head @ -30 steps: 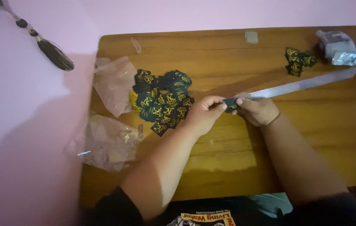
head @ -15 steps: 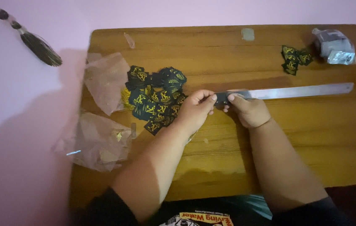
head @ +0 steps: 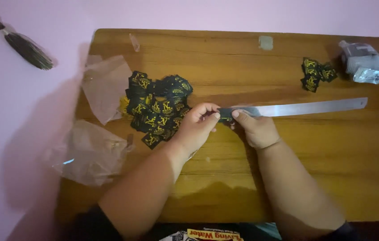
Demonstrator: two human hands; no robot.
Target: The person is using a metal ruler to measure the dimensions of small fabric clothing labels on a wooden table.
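Broadly, from largest to smallest:
Table (head: 314,178): a wooden top set against a pink wall, carrying everything below
Ruler (head: 305,108): a long metal strip lying flat and nearly level across the right half of the table, its left end at the hands
Plastic bags (head: 93,154): two crumpled clear bags at the table's left edge, one above the other
Label pile (head: 156,107): a heap of small black pieces with yellow markings, just left of the left hand and touching the upper bag
Left hand (head: 196,127): thumb and forefinger closed together, pinching one dark label against the ruler's left end
Right hand (head: 254,129): fingers curled, thumb and forefinger pressed on the same label from the other side
Wrapped packet (head: 363,62): clear-wrapped grey bundle at the far right corner
Small stack (head: 315,73): a few black labels beside that packet, well apart from the main pile
Held label (head: 225,114): a tiny dark piece between both hands' fingertips, at the ruler's end
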